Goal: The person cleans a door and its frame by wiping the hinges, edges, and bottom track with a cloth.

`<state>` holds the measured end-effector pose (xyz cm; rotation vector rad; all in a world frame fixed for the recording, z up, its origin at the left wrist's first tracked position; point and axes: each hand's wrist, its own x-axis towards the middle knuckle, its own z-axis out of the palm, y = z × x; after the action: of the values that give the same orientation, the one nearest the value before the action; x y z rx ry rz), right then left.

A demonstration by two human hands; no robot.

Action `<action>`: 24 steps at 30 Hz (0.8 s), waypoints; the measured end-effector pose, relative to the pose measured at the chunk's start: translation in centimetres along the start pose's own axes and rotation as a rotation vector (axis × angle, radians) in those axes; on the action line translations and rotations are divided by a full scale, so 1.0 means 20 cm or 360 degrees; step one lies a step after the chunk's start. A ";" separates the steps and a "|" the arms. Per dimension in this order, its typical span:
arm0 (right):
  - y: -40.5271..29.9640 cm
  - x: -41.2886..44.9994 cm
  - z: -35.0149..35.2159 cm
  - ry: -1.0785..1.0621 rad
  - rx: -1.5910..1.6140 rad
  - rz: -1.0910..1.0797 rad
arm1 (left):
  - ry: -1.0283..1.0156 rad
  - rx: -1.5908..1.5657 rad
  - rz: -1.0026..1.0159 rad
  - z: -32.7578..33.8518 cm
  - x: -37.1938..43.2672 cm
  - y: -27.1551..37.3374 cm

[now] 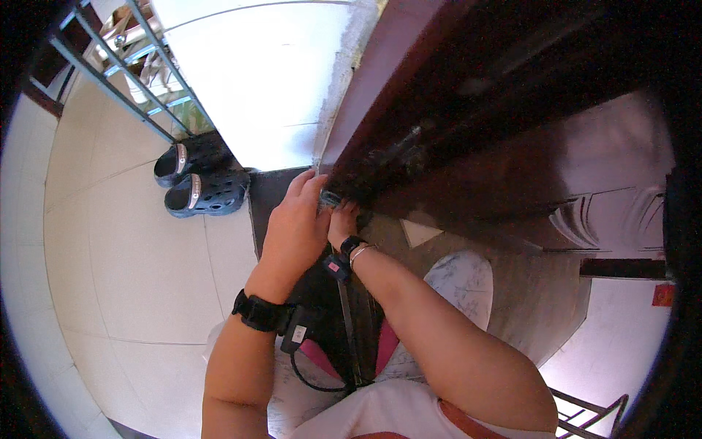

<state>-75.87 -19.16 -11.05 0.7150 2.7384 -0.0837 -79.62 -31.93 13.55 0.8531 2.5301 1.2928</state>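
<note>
Low at the foot of a dark red-brown door frame [378, 82], my two hands are close together. My left hand [299, 214] has its fingertips against the frame's lower end, beside a small bluish-grey item [329, 200] that may be a cloth or wrapper. My right hand [344, 222] reaches that same item from the other side, its fingers partly in shadow. Whether either hand grips it cannot be told. Both wrists wear black straps with small devices. Beneath the hands lies a dark threshold [269, 203] with a metal track [346, 313].
Black clogs [211, 192] stand on the tiled floor [131, 247] at left, below a metal rack [137, 77] with shoes. A white wall [258, 82] adjoins the frame. The dark door [510, 164] is at right, over a brownish floor [526, 296] with a pale triangular patch [421, 232].
</note>
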 end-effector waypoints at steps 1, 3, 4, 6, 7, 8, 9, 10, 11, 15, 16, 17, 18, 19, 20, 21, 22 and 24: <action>0.04 0.01 0.01 0.0025 -0.0261 -0.0044 | -0.0013 -0.0011 0.0011 0.02 0.02 0.02; 0.11 -0.01 0.02 0.0069 0.0032 0.0065 | -0.0048 -0.0007 0.0027 0.04 0.02 0.03; 0.12 -0.04 0.02 0.0114 0.0322 0.0141 | -0.0063 0.0003 0.0030 0.05 0.02 0.01; 0.15 -0.09 0.02 0.0005 0.0422 0.0198 | -0.0101 0.0023 0.0036 0.07 0.01 -0.03; 0.17 -0.12 0.02 -0.0098 0.0501 0.0238 | -0.0132 0.0062 0.0018 0.08 0.02 -0.04; 0.20 -0.19 0.02 -0.0108 0.0519 0.0253 | -0.0163 0.0101 0.0001 0.09 0.02 -0.05; 0.26 -0.27 0.02 -0.0024 0.0445 0.0176 | -0.0184 0.0089 0.0018 0.12 0.03 -0.05; 0.28 -0.35 0.04 0.0057 0.0393 0.0083 | -0.0191 0.0087 0.0049 0.12 0.03 -0.06; 0.28 -0.40 0.05 0.0056 0.0414 0.0097 | -0.0198 0.0084 0.0080 0.13 0.04 -0.07; 0.35 -0.63 0.19 0.0168 0.0363 0.0161 | -0.0260 0.0071 0.0095 0.19 0.08 -0.10; 0.38 -0.69 0.21 0.0263 0.0403 0.0126 | -0.0239 0.0111 0.0099 0.21 0.10 -0.10; 0.40 -0.73 0.22 0.0261 0.0414 0.0138 | -0.0216 0.0151 0.0103 0.23 0.11 -0.11; 0.40 -0.78 0.18 0.0082 0.0423 0.0174 | -0.0226 0.0165 0.0104 0.24 0.12 -0.13; 0.42 -0.83 0.16 -0.0096 0.0424 0.0216 | -0.0127 0.0110 0.0018 0.28 0.14 -0.15; 0.43 -0.87 0.17 -0.0097 0.0434 0.0225 | -0.0028 0.0055 -0.0068 0.31 0.16 -0.16; 0.45 -0.91 0.19 -0.0021 0.0410 0.0226 | -0.0040 0.0047 -0.0052 0.34 0.18 -0.18; 0.46 -0.94 0.23 0.0055 0.0396 0.0217 | -0.0015 0.0057 -0.0009 0.35 0.19 -0.20; 0.51 -0.99 0.31 -0.0030 0.0484 0.0268 | 0.0001 0.0060 0.0046 0.38 0.22 -0.22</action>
<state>-52.75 -20.45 -10.66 1.0156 2.6628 -0.4744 -82.14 -26.28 5.88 0.9007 2.5594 1.2574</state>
